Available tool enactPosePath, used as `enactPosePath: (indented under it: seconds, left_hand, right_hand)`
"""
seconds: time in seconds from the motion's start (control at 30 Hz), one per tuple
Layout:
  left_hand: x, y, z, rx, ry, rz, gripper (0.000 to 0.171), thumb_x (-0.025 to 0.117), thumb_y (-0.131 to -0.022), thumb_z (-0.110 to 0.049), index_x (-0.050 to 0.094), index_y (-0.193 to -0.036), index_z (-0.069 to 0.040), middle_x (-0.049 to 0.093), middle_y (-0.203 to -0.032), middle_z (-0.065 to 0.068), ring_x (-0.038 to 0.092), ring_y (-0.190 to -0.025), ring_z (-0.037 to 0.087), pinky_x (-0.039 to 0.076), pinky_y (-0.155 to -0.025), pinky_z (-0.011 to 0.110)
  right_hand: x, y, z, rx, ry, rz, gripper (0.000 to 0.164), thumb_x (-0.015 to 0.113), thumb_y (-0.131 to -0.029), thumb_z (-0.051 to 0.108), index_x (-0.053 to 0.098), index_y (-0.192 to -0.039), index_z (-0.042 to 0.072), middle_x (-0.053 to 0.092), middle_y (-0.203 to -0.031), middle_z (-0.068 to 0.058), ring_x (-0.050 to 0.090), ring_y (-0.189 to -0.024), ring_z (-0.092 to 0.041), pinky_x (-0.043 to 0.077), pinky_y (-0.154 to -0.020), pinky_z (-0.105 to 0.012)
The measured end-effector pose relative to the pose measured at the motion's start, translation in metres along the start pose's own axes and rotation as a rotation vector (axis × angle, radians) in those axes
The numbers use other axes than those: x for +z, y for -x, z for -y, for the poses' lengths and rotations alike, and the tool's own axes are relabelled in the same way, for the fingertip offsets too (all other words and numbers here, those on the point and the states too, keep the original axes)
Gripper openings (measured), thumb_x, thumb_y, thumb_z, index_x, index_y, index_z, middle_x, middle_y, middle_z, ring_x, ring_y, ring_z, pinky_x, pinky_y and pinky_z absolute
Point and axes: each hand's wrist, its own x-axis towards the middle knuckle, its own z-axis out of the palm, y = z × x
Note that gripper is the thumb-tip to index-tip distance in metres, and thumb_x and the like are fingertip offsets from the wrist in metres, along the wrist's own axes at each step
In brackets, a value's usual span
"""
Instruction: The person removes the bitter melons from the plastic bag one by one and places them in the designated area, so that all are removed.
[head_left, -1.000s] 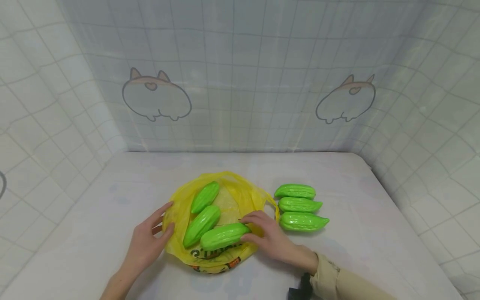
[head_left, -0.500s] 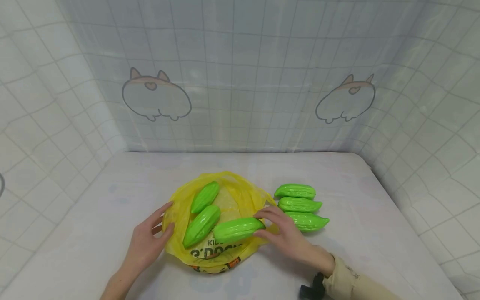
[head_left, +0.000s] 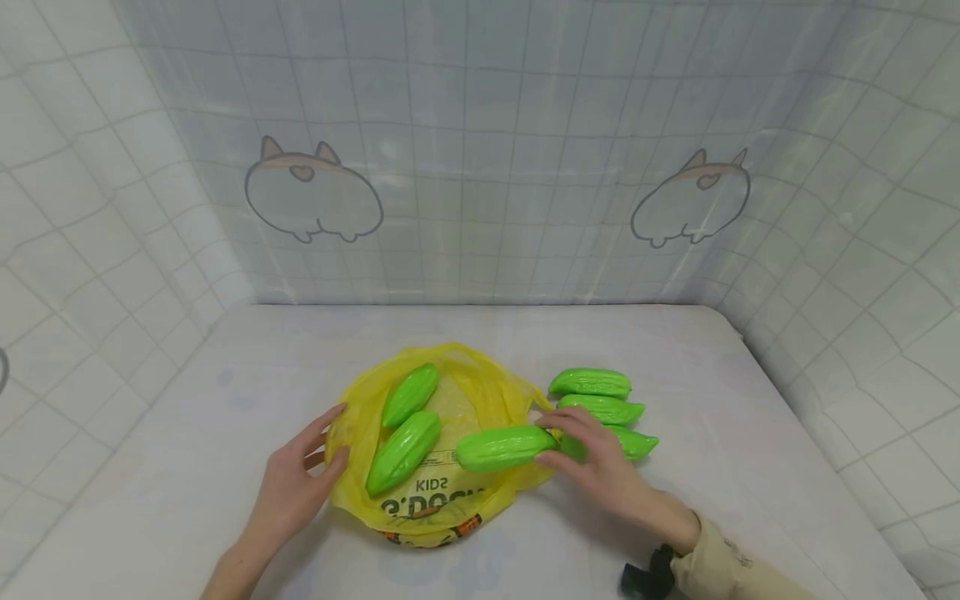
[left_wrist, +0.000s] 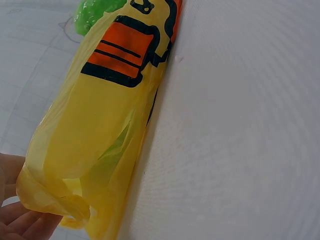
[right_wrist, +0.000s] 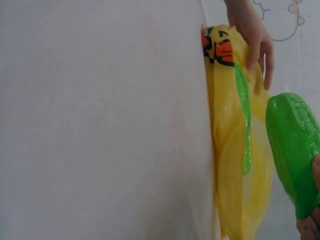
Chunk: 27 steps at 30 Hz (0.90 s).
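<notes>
My right hand (head_left: 600, 462) holds a glossy green bitter melon (head_left: 501, 448) by its right end, thumb and fingers pinching it above the right side of a yellow plastic bag (head_left: 480, 392). In the right wrist view, that bitter melon (right_wrist: 292, 145) hangs beside the bag (right_wrist: 227, 130), clear of it. At the bag's left rim, my left hand (head_left: 300, 475) grips the plastic; in the left wrist view the fingers (left_wrist: 30, 222) are at the bag's crumpled edge. Inside the open bag lie two more bitter melons, one at the back (head_left: 410, 394) and one in front (head_left: 403, 452).
Right of the bag, three bitter melons lie in a row on the white table (head_left: 750, 517): a back one (head_left: 590, 383), a middle one (head_left: 611, 409) and a front one (head_left: 636, 442) partly behind my right hand. Grid-patterned cloth walls (head_left: 480, 208) surround the table.
My right hand has drawn the held bitter melon to the right and up from the bag's front, uncovering the printed letters. My left hand and the other bitter melons have stayed put.
</notes>
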Motion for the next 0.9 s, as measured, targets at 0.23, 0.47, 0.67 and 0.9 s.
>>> enactPosePath:
  seconds: [0.23,0.47,0.67,0.9]
  left_hand:
    - [-0.001,-0.001,-0.001,-0.030,-0.006,0.027,0.055,0.063,-0.096,-0.013,0.047,-0.149,-0.014,0.052,-0.146,0.021,0.062,-0.119,0.041,0.059,-0.091,0.049]
    - [0.000,-0.001,-0.002,-0.033,-0.001,0.022,0.055,0.063,-0.096,-0.012,0.048,-0.148,-0.014,0.053,-0.145,0.020,0.062,-0.118,0.040,0.059,-0.091,0.049]
    - [-0.001,0.000,-0.003,-0.046,-0.006,0.031,0.055,0.062,-0.097,-0.014,0.047,-0.149,-0.014,0.051,-0.147,0.021,0.061,-0.120,0.041,0.058,-0.092,0.050]
    - [-0.001,0.000,-0.003,-0.040,-0.004,0.032,0.055,0.062,-0.096,-0.013,0.047,-0.149,-0.013,0.051,-0.147,0.021,0.061,-0.120,0.041,0.058,-0.092,0.049]
  right_hand:
    - [-0.019,0.003,-0.006,0.010,0.023,-0.036,0.047,0.083,-0.077,0.004,0.068,-0.121,0.008,0.066,-0.120,-0.006,0.060,-0.112,-0.020,0.040,-0.104,-0.010]
    - [-0.043,0.011,-0.016,0.031,0.123,-0.107,0.049,0.084,-0.072,-0.001,0.069,-0.119,0.008,0.067,-0.117,-0.003,0.061,-0.110,-0.012,0.040,-0.099,-0.005]
    - [-0.065,0.017,-0.026,0.012,0.151,-0.169,0.056,0.084,-0.066,-0.008,0.068,-0.118,0.006,0.066,-0.112,-0.006,0.059,-0.108,-0.008,0.042,-0.095,-0.006]
    - [-0.088,0.029,-0.039,0.065,0.188,-0.171,0.056,0.083,-0.069,-0.010,0.067,-0.120,0.006,0.067,-0.114,-0.004,0.056,-0.110,-0.003,0.041,-0.096,-0.006]
